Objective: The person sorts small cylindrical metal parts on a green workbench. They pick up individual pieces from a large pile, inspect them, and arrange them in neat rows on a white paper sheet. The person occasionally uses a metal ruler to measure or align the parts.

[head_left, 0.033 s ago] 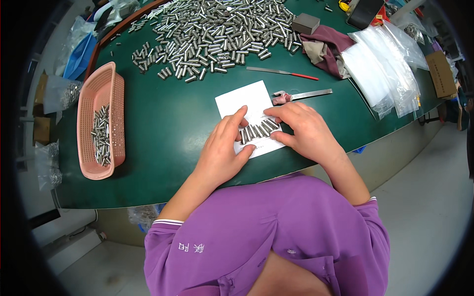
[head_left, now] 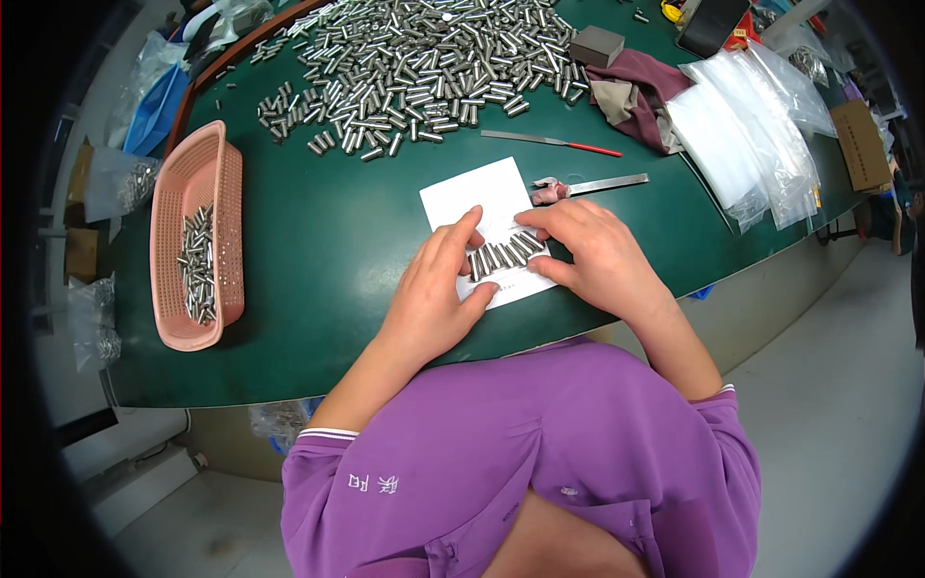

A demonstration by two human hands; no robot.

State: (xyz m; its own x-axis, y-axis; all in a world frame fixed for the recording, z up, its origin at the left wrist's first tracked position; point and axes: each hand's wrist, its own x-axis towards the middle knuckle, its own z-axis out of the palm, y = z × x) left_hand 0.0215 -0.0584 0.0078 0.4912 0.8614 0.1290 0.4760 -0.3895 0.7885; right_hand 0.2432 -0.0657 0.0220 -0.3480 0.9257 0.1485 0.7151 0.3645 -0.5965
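**Both hands pressed a row of metal pins together**

The left hand (head_left: 436, 294) and right hand (head_left: 590, 252) cupped a short row of metal pins (head_left: 503, 256) between their fingertips, fingers narrowed against its ends. The row lay on a white paper sheet (head_left: 477, 197), directly under the fingertips, on the green table (head_left: 328, 250).
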